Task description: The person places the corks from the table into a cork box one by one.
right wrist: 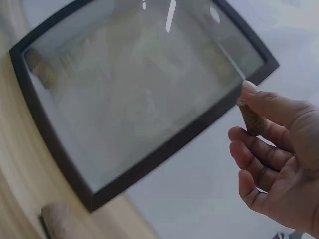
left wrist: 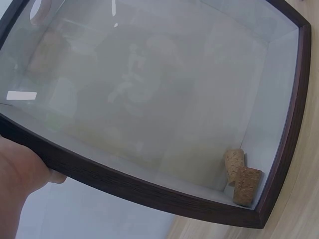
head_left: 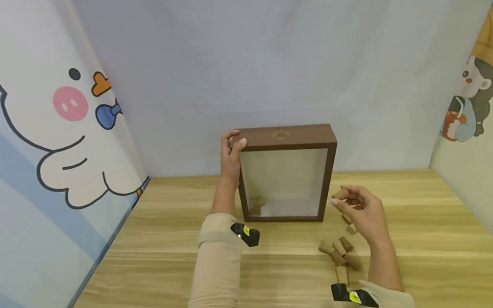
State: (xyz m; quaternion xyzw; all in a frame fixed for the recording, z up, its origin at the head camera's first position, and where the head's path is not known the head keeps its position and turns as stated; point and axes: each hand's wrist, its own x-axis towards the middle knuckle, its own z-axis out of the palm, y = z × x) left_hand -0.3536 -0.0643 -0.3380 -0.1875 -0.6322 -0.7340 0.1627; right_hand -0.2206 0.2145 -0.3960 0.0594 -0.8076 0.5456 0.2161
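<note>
Cork in right hand — fingertip pinch — beside box, left hand around its corner.

Soft, even light fills the head view, leaving the bench moderately bright with faint shadows. In the left wrist view, small white glints sit on the glass, and the dark frame bows with lens distortion. The right wrist view is hazier, a near cork blurred, glare streaking the top.
</note>
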